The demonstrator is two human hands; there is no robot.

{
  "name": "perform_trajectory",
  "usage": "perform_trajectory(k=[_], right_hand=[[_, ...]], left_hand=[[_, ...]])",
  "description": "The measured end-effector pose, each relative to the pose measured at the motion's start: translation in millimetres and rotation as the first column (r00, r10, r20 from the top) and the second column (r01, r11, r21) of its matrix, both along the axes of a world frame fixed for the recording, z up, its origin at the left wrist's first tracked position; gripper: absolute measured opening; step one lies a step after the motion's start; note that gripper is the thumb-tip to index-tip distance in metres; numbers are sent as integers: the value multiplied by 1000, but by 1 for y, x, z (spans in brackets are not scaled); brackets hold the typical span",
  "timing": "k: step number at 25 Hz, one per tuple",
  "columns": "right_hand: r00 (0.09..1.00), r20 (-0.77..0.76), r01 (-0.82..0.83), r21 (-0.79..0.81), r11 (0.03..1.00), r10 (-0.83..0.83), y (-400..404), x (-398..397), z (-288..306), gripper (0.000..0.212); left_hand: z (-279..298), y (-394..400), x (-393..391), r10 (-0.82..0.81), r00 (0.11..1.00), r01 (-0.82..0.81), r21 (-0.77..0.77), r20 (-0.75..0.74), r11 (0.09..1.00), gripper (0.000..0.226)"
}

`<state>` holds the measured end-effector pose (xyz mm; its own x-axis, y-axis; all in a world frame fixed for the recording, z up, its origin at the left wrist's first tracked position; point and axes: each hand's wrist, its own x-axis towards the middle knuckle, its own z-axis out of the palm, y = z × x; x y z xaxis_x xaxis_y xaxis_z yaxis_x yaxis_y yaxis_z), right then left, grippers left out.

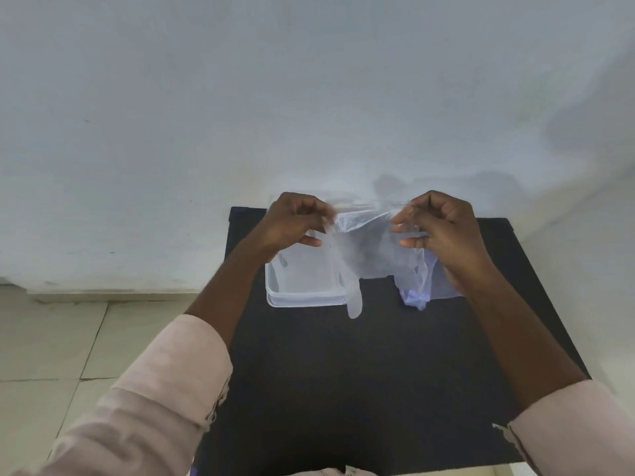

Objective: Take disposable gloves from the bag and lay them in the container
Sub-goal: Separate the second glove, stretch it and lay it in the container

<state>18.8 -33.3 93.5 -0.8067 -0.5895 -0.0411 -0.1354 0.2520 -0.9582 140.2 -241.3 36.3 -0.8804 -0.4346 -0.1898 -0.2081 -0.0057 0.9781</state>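
Glove (357, 255) stretched between both hands, hanging above the container (302, 286).

Left hand (292, 221) and right hand (443, 225) each have a grip pinched on the top edge, fingers dangling over the dark surface (343, 372). It looks feather-light, limp and slippery, so I'd judge the cuff edge the safest hold. Bag (417, 297) sits crumpled just right of the container.

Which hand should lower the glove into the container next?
Left, probably. The left hand pinches the glove directly above the container; the right hand holds its other edge over the bag, beside the container.
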Motion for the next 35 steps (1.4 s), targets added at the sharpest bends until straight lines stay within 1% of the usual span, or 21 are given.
perform_trajectory(k=[2, 3, 4, 6, 7, 8, 10, 13, 15, 16, 17, 18, 19, 20, 22, 23, 25, 27, 28, 29, 35], right_hand=[[1000, -14, -27, 1, 1000, 27, -12, -7, 1, 11], [999, -16, -40, 1, 999, 40, -17, -10, 1, 11], [999, -10, -50, -4, 999, 50, -22, -13, 3, 10], [997, 3, -73, -16, 997, 73, -31, -18, 4, 9], [996, 5, -87, -15, 996, 87, -34, -20, 4, 8], [995, 6, -96, -14, 995, 97, -37, -22, 5, 8], [994, 11, -111, -18, 994, 112, -42, -25, 7, 8], [993, 9, -120, -14, 993, 120, -43, -30, 9, 9], [993, 9, -114, -9, 993, 114, -42, -33, 10, 9], [993, 9, -114, -5, 993, 114, -42, -34, 10, 10], [994, 7, -114, -2, 994, 114, -42, -34, 9, 10], [994, 6, -112, 0, 994, 112, -42, -35, 9, 11], [994, 7, -111, 1, 994, 111, -42, -36, 9, 11], [994, 8, -111, 1, 994, 111, -42, -36, 9, 11], [993, 12, -117, 1, 993, 117, -42, -36, 9, 10], [993, 15, -121, 0, 993, 121, -42, -35, 8, 9], [992, 20, -124, -1, 992, 124, -42, -34, 8, 8], [992, 21, -125, 3, 992, 125, -42, -33, 5, 9], [992, 20, -125, 8, 992, 125, -42, -34, 4, 9], [992, 24, -126, 14, 992, 125, -43, -35, 2, 9], [984, 105, -150, 70, 986, 143, -46, -40, -19, 17]], left_hand=[[1, -11, 2, 102, 994, -95, -132, 47, 987, 18], [3, -14, 4, 146, 987, -136, -153, 60, 979, 20], [4, -15, 6, 148, 987, -138, -125, 70, 983, 26], [8, -12, 9, 54, 994, -55, 10, 98, 998, 46], [8, -10, 8, 26, 991, -27, 9, 133, 1000, 55], [6, -8, 6, 35, 984, -25, -60, 175, 998, 60], [-4, -12, 1, 114, 967, -58, -239, 228, 969, 57], [-23, -30, 7, 147, 941, -20, -384, 306, 923, 46], [-31, -42, 16, 197, 912, 16, -511, 361, 859, 47], [-30, -44, 18, 228, 911, -5, -544, 343, 839, 48], [-24, -42, 19, 240, 925, -50, -533, 294, 845, 51], [-15, -38, 17, 232, 947, -107, -461, 223, 881, 56], [-5, -31, 15, 209, 967, -149, -337, 148, 929, 65], [6, -24, 11, 180, 981, -161, -211, 76, 964, 73], [16, -14, 3, 120, 993, -121, -60, -13, 991, 81], [16, -12, -1, 93, 995, -93, -13, -27, 996, 78], [14, -13, -10, 33, 999, -32, 67, -9, 997, 61], [10, -15, -15, -3, 1000, 2, 96, 12, 995, 35], [7, -16, -17, 0, 1000, -2, 101, 12, 995, 25], [4, -17, -19, 11, 1000, -12, 103, 12, 995, 21], [-3, -22, -24, 49, 999, -49, 57, 16, 997, 20]])
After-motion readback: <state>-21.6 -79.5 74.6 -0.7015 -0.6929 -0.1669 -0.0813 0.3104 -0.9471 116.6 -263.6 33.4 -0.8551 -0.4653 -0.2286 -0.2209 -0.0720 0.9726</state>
